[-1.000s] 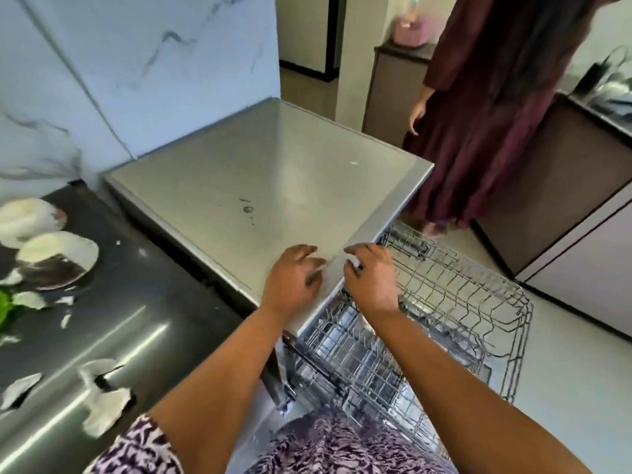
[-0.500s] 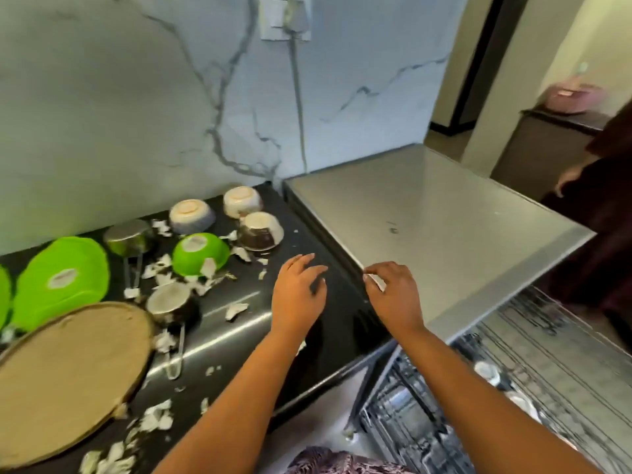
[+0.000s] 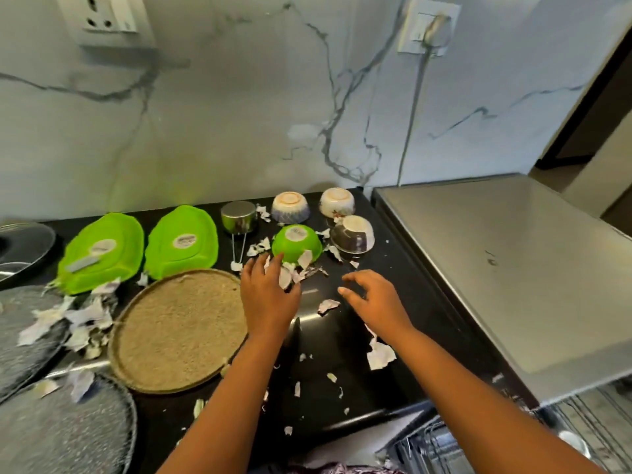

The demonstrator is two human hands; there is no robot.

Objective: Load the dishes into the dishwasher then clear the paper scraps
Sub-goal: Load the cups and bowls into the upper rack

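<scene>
Both hands over the black counter (image 3: 342, 340), palms down, nothing held.

Left hand (image 3: 268, 295): fingers straight and a bit spread, tips at the near rim of the upturned green bowl (image 3: 297, 243), lying over a clump of paper scraps (image 3: 290, 275). Can't tell if the tips actually touch the bowl.

Right hand (image 3: 376, 302): fingers loosely curled, spread, hanging just above the counter. One small scrap (image 3: 328, 306) lies between the two hands, just left of my right fingertips. A bigger scrap (image 3: 379, 355) sits beside my right wrist; small bits are scattered nearer the counter edge.

Dishes, all upside down:
- three ceramic bowls (image 3: 337, 201) behind and right of the green one
- steel cup (image 3: 238, 217) with a wire handle, left of it
- two green plates (image 3: 183, 241) further left
- round woven tray (image 3: 181, 330) touching my left wrist side
- grey speckled plates (image 3: 65, 436) far left, with more scraps on and around them

Dishwasher (image 3: 506, 275): steel top to my right, well clear of the right hand; its wire rack (image 3: 581, 422) shows at lower right.
</scene>
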